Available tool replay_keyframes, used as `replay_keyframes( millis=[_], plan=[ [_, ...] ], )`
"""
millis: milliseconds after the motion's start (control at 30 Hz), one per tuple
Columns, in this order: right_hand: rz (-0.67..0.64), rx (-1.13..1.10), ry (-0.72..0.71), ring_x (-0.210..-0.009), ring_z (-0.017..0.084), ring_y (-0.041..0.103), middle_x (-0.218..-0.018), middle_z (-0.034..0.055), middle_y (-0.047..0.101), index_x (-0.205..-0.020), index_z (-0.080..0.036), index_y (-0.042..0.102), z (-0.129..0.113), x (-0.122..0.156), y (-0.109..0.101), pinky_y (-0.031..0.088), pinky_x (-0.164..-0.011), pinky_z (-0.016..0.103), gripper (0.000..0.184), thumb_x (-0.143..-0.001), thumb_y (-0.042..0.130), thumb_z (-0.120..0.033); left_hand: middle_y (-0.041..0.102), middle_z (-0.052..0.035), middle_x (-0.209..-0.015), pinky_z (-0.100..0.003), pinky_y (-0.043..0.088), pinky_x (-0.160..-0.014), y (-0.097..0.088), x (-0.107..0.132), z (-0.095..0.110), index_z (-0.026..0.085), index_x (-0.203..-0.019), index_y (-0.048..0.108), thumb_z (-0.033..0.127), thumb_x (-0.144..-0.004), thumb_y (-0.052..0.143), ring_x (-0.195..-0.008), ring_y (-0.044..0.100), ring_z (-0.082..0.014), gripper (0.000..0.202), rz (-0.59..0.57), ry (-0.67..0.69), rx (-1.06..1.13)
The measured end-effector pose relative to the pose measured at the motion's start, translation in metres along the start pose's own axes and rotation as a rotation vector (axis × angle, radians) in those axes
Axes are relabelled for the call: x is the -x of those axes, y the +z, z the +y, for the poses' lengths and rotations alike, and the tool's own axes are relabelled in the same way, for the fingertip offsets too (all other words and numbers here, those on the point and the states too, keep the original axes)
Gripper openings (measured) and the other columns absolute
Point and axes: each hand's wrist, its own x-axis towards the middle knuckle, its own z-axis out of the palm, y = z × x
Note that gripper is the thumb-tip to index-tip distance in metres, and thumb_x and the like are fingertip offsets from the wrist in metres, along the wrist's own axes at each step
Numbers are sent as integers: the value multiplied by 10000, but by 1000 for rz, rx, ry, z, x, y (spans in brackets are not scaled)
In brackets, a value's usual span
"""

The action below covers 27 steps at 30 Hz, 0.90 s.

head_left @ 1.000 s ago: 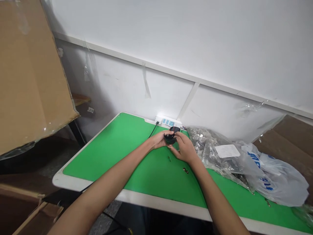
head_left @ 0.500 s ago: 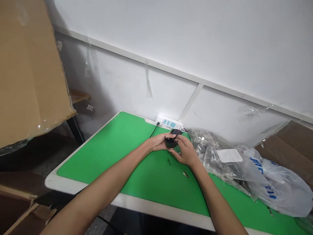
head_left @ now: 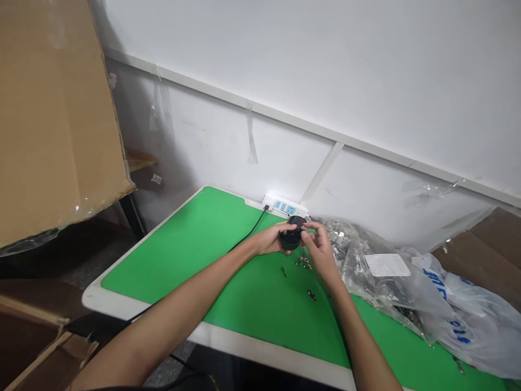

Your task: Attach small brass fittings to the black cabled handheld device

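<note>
My left hand [head_left: 269, 239] is closed around a black round object [head_left: 290, 239], with the thumb over its upper side. What it is, I cannot make out. At its right rim sits my right hand [head_left: 323, 255], fingers bent and thumb and fingertips close together. Anything small between those fingertips is too small to name. Below the object lie shiny little metal pieces [head_left: 303, 263] on the green table mat [head_left: 171, 250]. Another metal piece [head_left: 311, 295] rests nearer the front, and a thin dark one [head_left: 284, 271] lies to the left.
A white power strip [head_left: 285, 205] with a plugged-in black cable [head_left: 254, 228] stands against the wall. Clear bags of metal parts [head_left: 354, 244] and a white plastic bag [head_left: 476, 326] cover the right side. Cardboard [head_left: 61, 119] hangs at the left beyond the table edge.
My right hand has drawn slightly back to the right from the black object, its fingers more bent. Several metal pieces now show under it. The whole view has shifted a little.
</note>
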Motion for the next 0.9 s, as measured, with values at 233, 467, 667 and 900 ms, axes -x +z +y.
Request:
replay_keyframes(
  millis=[233,467,667,900],
  plan=[
    [81,135,-53,-895,209,599,-1020,75,626,-895,-235,686,0,-7,0,512,-684,323,225,-923,646,-455,663,-33,-851,-238,487,-538,6,0,-5,180,-1148,596,368,-845,773,-705,635,-172,398,33,48,-77],
    [75,196,-29,-874,219,590,-988,84,636,-851,-226,687,2,-5,2,469,-576,294,226,-926,624,-429,673,-44,-887,-217,472,-518,10,-1,-8,179,-1140,569,313,-800,797,-694,647,-162,431,69,52,-102],
    [85,178,-7,-794,196,568,-966,75,632,-829,-227,678,9,-4,8,444,-545,281,239,-921,616,-439,679,-50,-887,-219,493,-554,7,-3,-15,170,-1124,594,287,-796,800,-725,658,-166,405,138,103,-87],
    [110,114,7,-835,213,586,-956,76,637,-819,-227,681,14,-6,10,483,-637,322,302,-890,653,-519,666,-41,-842,-223,448,-477,5,-1,-10,165,-1127,570,318,-824,773,-624,630,-160,395,94,48,-134]
  ],
)
